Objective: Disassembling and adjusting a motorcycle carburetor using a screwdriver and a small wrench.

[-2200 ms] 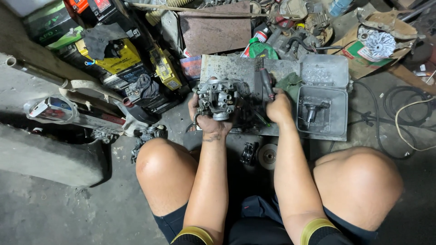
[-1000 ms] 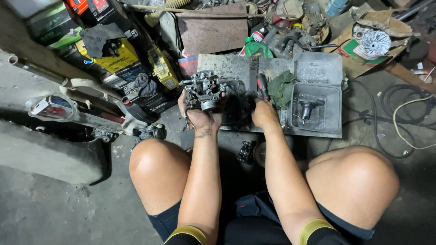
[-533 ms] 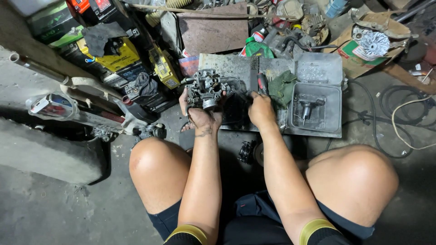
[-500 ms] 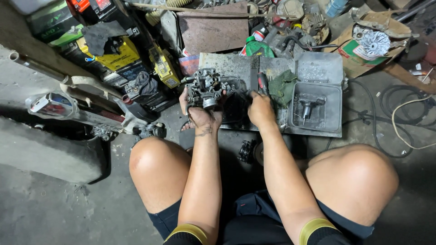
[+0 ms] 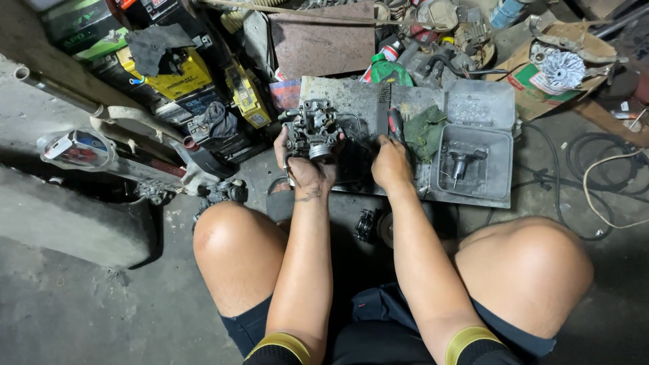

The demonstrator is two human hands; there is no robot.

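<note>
Grime covers everything here: the concrete floor (image 5: 81,318), the bare knees, the metal tray (image 5: 473,108) lying flat in the upper middle of the frame. The person squats over it with both forearms stretched forward.

The left hand (image 5: 305,169) is closed around the underside of a carburetor (image 5: 312,127), holding it up just above the tray's left end, fingers wrapped about its lower body. The unit looks largely whole from here, its top linkages and fittings in place, so I would judge the stripping-down is at an early stage, with most of the work left.

The right hand (image 5: 391,162) is curled shut on a screwdriver with a red and black handle (image 5: 395,125), the handle sticking up past the knuckles toward the top of the frame. Where its tip sits I cannot tell; the hand hides it.

Just right of that hand lies a green rag (image 5: 426,130), and further right, in the tray's sunken compartment, one small metal part (image 5: 460,161) lies alone, perhaps a piece already removed.

In the upper left of the frame stand yellow and black batteries (image 5: 177,74). A rusty metal plate (image 5: 323,46) leans at the top centre, and black cable (image 5: 595,155) coils at the right edge.
</note>
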